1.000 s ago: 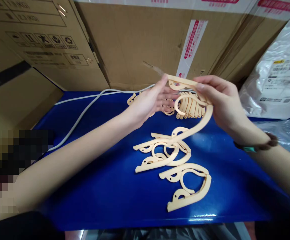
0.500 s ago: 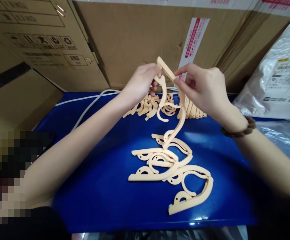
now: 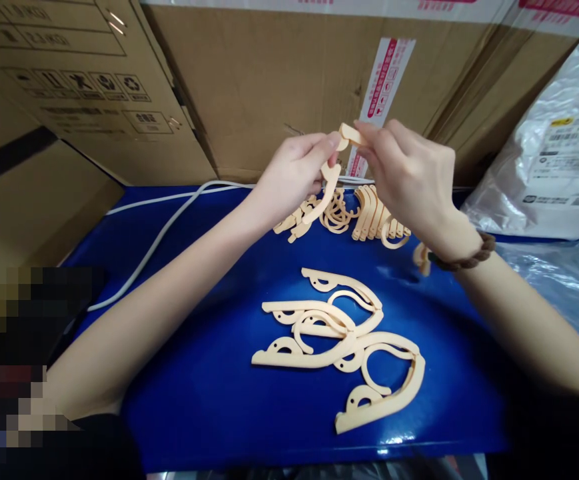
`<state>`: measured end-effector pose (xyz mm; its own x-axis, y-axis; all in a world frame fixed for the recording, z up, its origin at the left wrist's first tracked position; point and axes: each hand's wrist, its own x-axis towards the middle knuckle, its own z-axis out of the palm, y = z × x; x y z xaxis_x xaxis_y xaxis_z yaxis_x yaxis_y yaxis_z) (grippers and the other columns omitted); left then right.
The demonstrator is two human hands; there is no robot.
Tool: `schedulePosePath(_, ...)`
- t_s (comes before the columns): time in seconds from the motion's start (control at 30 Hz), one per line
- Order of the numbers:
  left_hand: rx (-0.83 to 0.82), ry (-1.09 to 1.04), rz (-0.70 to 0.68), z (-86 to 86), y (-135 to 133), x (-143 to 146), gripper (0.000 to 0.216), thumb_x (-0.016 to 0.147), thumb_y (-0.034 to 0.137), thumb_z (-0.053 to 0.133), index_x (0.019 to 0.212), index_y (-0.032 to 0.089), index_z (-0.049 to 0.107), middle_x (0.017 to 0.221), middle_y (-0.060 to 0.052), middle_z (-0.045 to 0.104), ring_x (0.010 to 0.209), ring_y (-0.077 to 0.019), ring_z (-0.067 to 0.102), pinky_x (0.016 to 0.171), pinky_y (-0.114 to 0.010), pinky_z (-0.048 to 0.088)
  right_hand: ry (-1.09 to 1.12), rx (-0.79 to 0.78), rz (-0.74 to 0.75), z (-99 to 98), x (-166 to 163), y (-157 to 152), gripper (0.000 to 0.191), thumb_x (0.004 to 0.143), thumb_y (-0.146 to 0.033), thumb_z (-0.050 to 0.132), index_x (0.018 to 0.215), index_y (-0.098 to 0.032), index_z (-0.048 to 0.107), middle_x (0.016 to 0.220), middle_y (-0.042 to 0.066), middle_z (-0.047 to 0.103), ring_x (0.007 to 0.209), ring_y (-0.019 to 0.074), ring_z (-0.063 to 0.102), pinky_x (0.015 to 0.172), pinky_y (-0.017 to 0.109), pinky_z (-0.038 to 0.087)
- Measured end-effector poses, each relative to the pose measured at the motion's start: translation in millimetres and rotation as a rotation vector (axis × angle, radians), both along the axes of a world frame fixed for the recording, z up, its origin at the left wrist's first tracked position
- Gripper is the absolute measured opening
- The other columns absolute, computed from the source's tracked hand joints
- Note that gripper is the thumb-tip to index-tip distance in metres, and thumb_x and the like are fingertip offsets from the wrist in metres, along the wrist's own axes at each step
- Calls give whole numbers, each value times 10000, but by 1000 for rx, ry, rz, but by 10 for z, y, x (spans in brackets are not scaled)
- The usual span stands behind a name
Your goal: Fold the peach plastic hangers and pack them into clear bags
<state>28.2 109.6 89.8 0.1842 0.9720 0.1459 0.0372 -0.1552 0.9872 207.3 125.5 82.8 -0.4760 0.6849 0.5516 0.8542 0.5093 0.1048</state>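
Note:
Both my hands are raised over the far part of a blue table (image 3: 209,373) and pinch one cream plastic hanger piece (image 3: 330,181) between them. My left hand (image 3: 292,177) grips its curved lower part; my right hand (image 3: 409,177) holds its upper end at the fingertips. The rest of the piece runs behind my right palm, and its tip shows by my wrist. A loose pile of the same cream curved pieces (image 3: 342,340) lies flat near the front. A row of folded pieces (image 3: 374,220) stands under my hands.
Large cardboard boxes (image 3: 269,87) wall off the back and left. A white cable (image 3: 159,233) runs across the table's left side. A white plastic parcel bag (image 3: 554,160) sits at the right, with clear plastic film (image 3: 564,287) below it.
The held piece has been lifted off the pile and folded up short between my hands. My right hand has turned so that its back faces me.

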Motion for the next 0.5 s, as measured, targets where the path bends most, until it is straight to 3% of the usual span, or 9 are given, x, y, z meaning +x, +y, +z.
schedulePosePath(0.2,-18,136,-81,-56,-14,-102,386,1075,259,424,697,196,468,565,56,358,445,-61,328,491,-229,233,-40,-108,102,-151,30,123,419,996,-148,344,1331,-152,596,1035,132,713,837,233,650,712,331,431)
schedulePosePath(0.37,39,318,-74,-163,50,-211,383,1026,265,495,653,196,443,555,53,388,453,-58,347,500,-214,280,-200,-166,97,-180,-4,146,287,938,-135,396,1112,-154,624,770,105,662,620,209,553,593,321,353)
schedulePosePath(0.5,97,455,-74,-231,86,-294,364,1007,295,511,655,203,487,551,29,486,452,-85,406,482,-226,294,-133,-331,126,-142,-39,144,183,935,-159,434,916,-189,614,607,38,549,542,191,500,591,322,353)
